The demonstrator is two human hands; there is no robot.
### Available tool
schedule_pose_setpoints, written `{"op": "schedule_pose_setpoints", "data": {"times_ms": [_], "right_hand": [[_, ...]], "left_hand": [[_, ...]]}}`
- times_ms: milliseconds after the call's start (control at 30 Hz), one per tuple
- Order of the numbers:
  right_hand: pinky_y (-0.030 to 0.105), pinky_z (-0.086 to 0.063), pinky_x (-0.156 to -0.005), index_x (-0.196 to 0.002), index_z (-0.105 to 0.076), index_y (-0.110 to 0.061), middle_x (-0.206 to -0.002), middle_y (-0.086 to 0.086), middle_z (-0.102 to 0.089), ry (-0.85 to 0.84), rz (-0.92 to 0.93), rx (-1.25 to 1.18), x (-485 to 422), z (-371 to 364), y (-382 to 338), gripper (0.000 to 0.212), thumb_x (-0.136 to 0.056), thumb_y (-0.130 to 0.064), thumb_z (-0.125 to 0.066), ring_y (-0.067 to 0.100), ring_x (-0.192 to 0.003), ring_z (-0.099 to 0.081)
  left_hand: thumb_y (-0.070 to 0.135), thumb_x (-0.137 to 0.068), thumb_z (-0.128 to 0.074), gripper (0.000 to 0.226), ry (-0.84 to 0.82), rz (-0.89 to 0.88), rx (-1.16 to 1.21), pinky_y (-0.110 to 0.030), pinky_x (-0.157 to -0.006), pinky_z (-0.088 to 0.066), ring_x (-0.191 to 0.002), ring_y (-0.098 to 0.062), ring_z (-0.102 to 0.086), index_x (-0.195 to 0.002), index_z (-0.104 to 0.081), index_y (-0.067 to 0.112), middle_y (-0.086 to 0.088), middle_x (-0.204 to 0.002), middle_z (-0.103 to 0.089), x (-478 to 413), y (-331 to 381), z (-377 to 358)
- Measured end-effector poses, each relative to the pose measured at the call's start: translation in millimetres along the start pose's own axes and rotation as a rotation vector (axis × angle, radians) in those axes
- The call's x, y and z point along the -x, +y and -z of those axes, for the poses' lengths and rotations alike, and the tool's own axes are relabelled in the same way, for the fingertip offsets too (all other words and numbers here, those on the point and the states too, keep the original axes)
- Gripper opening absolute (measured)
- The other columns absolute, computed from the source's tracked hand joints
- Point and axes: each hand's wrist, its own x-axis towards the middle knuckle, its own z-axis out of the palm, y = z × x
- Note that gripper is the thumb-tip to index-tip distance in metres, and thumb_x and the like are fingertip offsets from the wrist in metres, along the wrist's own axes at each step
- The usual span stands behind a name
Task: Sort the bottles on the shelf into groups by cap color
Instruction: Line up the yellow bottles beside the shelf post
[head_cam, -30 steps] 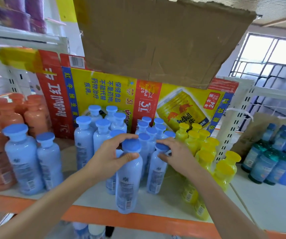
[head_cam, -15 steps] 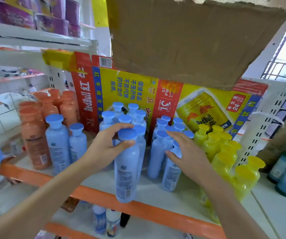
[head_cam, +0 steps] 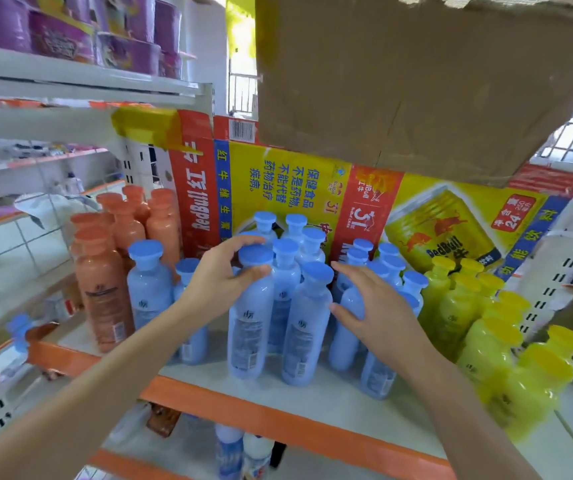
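On the shelf (head_cam: 312, 407), blue-capped bottles cluster mid-shelf, orange bottles (head_cam: 119, 258) left, yellow bottles (head_cam: 479, 317) right. Left hand (head_cam: 222, 282) grip closed around the neck of a front blue bottle (head_cam: 248, 327), thumb just under the cap, fingers curled behind it; bottle upright near the front edge. Right hand (head_cam: 378, 306) grip open, fingers spread, palm against blue bottles just right of a second front blue bottle (head_cam: 307, 327), nothing clasped. Red Bull carton (head_cam: 278, 188) stands behind the rows.

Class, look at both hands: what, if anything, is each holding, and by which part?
The left hand grips a blue-capped bottle at its neck. The right hand is open, holding nothing.
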Motion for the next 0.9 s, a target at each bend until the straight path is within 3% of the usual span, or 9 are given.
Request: {"op": "schedule_pose_setpoints", "data": {"times_ms": [200,333,467,567,667,800,900], "right_hand": [[0.024,-0.033,-0.099,-0.138,-0.035,-0.032,-0.140,-0.013,-0.039,0.038,-0.051,-0.010,-13,-11,-9,0.053,-0.089,-0.035,-0.055,0.008,-0.129,-0.037],[0.020,-0.031,-0.098,-0.137,-0.037,-0.031,-0.139,-0.012,-0.041,0.057,-0.069,-0.011,-18,-15,-12,0.052,-0.089,-0.033,-0.057,0.008,-0.129,-0.037],[0.017,-0.029,-0.094,-0.136,-0.038,-0.032,-0.139,-0.014,-0.041,0.071,-0.080,-0.001,-21,-18,-14,0.051,-0.088,-0.034,-0.058,0.007,-0.128,-0.038],[0.013,-0.026,-0.092,-0.136,-0.038,-0.033,-0.140,-0.015,-0.040,0.071,-0.091,0.012,-21,-19,-15,0.051,-0.089,-0.034,-0.056,0.006,-0.129,-0.036],[0.011,-0.023,-0.091,-0.135,-0.038,-0.034,-0.139,-0.015,-0.040,0.078,-0.091,0.011,-22,-19,-18,0.050,-0.089,-0.033,-0.056,0.004,-0.129,-0.033],[0.011,-0.025,-0.091,-0.134,-0.040,-0.034,-0.138,-0.016,-0.041,0.092,-0.068,-0.006,-25,-16,-27,0.049,-0.089,-0.031,-0.057,0.002,-0.127,-0.035],[0.011,-0.026,-0.091,-0.133,-0.042,-0.031,-0.136,-0.014,-0.043,0.102,-0.033,-0.003,-29,-15,-39,0.047,-0.088,-0.029,-0.058,0.004,-0.126,-0.038]], "left_hand": [[0.025,-0.078,-0.071,0.040,-0.054,-0.049,-0.059,-0.038,-0.090,-0.049,-0.099,-0.018,-0.059,-0.115,-0.058,0.021,0.006,-0.107,-0.061,-12,-23,-4],[0.021,-0.082,-0.068,0.037,-0.126,-0.077,-0.084,-0.032,-0.092,-0.046,-0.110,-0.017,-0.056,-0.117,-0.056,0.019,0.004,-0.116,-0.060,-16,-35,-7],[0.019,-0.080,-0.069,0.034,-0.112,-0.107,-0.126,-0.007,-0.081,-0.037,-0.105,-0.012,-0.054,-0.113,-0.059,0.017,0.008,-0.108,-0.059,-19,-40,-11],[0.021,-0.076,-0.073,0.037,-0.128,-0.200,-0.198,-0.011,-0.082,-0.038,-0.099,-0.014,-0.056,-0.111,-0.063,0.013,0.004,-0.103,-0.057,-25,-41,-12],[0.027,-0.074,-0.074,0.039,-0.095,-0.312,-0.312,-0.013,-0.083,-0.036,-0.094,-0.005,-0.049,-0.109,-0.066,0.012,0.003,-0.101,-0.057,-27,-42,-7],[0.034,-0.078,-0.069,0.047,-0.163,-0.348,-0.368,-0.017,-0.087,-0.035,-0.104,-0.003,-0.040,-0.121,-0.059,0.015,0.001,-0.114,-0.057,-23,-41,0],[0.052,-0.080,-0.055,0.056,-0.243,-0.378,-0.367,-0.014,-0.091,-0.032,-0.109,-0.006,-0.042,-0.123,-0.057,0.016,0.002,-0.120,-0.055,-21,-40,12]]}}
